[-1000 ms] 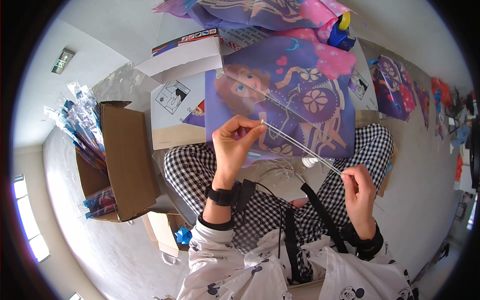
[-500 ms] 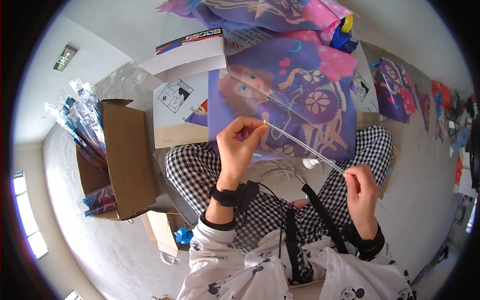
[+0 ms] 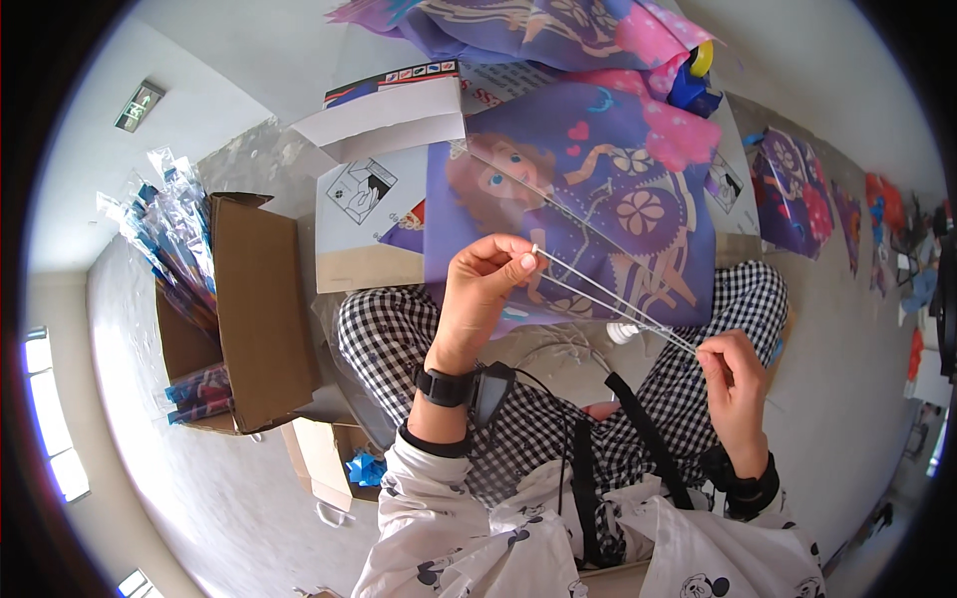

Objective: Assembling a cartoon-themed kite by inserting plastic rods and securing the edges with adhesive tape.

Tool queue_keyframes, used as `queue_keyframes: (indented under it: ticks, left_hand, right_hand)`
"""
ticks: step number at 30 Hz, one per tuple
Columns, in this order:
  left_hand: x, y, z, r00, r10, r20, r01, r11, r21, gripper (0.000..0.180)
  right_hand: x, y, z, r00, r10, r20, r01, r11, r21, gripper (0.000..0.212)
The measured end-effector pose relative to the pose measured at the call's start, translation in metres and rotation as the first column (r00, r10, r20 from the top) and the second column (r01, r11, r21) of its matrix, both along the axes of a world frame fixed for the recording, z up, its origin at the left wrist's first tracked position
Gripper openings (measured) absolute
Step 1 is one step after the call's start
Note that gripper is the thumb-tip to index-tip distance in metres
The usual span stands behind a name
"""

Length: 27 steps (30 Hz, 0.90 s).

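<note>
Thin white cord [image 3: 620, 297] runs in two slightly parted strands between my hands. My left hand [image 3: 485, 286] pinches one end, where a small white tip shows at the thumb. My right hand [image 3: 733, 387] is lower and to the right, its fingertips closed on the other end of the strands. Behind the cord lies a purple printed sheet [image 3: 588, 164] with a cartoon figure, flowers and hearts, spread over cardboard. A small white ribbed piece [image 3: 622, 333] sits just below the sheet's edge, near loose pale strands [image 3: 568, 337] by my lap.
A tall open carton [image 3: 261, 309] full of plastic-wrapped packets [image 3: 174, 239] stands at the left. Below it, a smaller box [image 3: 324, 453] holds something blue. An open white box [image 3: 384, 125] and another crumpled printed sheet [image 3: 538, 30] lie at the far side.
The strands have spread apart near my left hand. My right hand has shifted slightly right and down, and the whole view has moved a little.
</note>
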<state>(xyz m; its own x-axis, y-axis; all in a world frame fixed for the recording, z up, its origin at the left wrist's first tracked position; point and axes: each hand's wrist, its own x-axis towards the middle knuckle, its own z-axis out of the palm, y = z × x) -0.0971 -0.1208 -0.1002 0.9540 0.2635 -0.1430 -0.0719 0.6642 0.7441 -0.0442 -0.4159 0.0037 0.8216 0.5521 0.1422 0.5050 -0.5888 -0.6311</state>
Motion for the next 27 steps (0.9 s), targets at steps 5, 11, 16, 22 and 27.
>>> queue_keyframes:
  ticks: [5,11,16,22,27]
  left_hand:
    - [-0.001,0.000,0.008,0.996,0.084,-0.002,-0.083,0.983,0.162,0.007]
    - [-0.008,0.010,0.009,1.000,0.001,-0.027,0.003,0.990,0.138,0.009]
    - [-0.010,0.019,0.014,0.979,-0.147,-0.144,0.152,0.988,0.029,0.009]
    - [-0.006,0.010,0.000,0.989,-0.073,-0.131,0.075,0.997,0.007,0.010]
    - [-0.003,0.006,0.000,0.996,-0.019,-0.086,0.011,0.996,-0.089,0.009]
  right_hand:
    - [0.000,-0.006,-0.003,0.944,-0.014,-0.330,0.027,0.999,0.035,0.007]
    - [0.001,0.000,-0.006,0.999,-0.003,-0.039,0.003,1.000,0.006,0.005]
    - [0.002,0.004,0.001,0.951,0.109,0.290,-0.070,0.987,-0.143,0.002]
    - [0.006,0.005,0.002,0.954,0.114,0.278,-0.072,0.985,-0.157,0.003]
    - [0.006,0.008,0.004,0.966,0.085,0.243,-0.053,0.990,-0.134,0.004]
